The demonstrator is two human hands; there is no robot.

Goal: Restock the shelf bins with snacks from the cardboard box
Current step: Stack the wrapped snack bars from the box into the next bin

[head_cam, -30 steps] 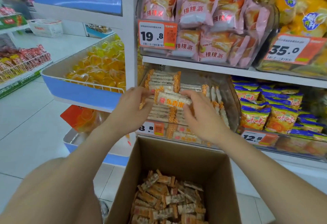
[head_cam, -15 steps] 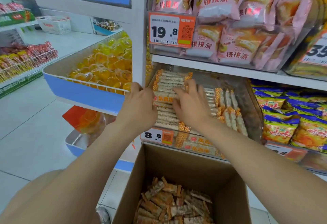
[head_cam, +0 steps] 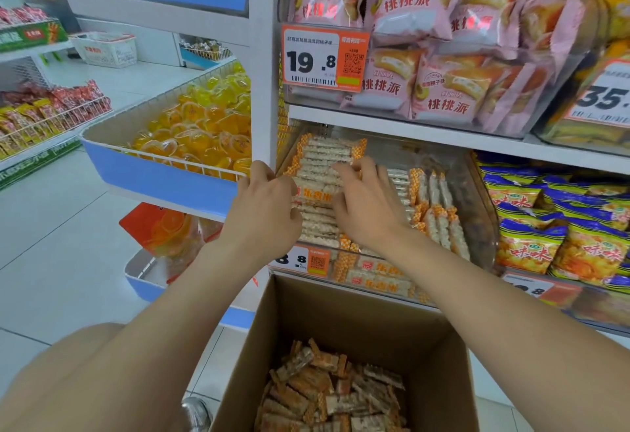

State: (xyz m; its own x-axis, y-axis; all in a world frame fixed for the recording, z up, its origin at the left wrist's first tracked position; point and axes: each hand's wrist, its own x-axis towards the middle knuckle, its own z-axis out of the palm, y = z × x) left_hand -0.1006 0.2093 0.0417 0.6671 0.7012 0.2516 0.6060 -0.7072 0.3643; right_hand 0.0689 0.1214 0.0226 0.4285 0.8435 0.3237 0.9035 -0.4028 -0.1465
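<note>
A clear plastic shelf bin (head_cam: 477, 213) on the middle shelf holds a stack of white snack bars with orange checked ends (head_cam: 322, 159). My left hand (head_cam: 262, 210) grips the left end of the bars on the stack. My right hand (head_cam: 368, 203) holds their right end, fingers curled over the top. More of the same bars (head_cam: 439, 213) stand on edge to the right in the bin. Below me an open cardboard box (head_cam: 443, 363) holds several loose bars (head_cam: 327, 394).
Pink pastry packs (head_cam: 426, 56) fill the bin above, behind a 19.8 price tag (head_cam: 324, 56). Blue and yellow snack bags (head_cam: 562, 220) fill the bin to the right. A blue tray of yellow jelly cups (head_cam: 191, 135) juts out at the left. White floor lies further left.
Both hands carried the bars forward from above the bin's front and set them down on the stack inside the bin. The view moved closer to the shelf.
</note>
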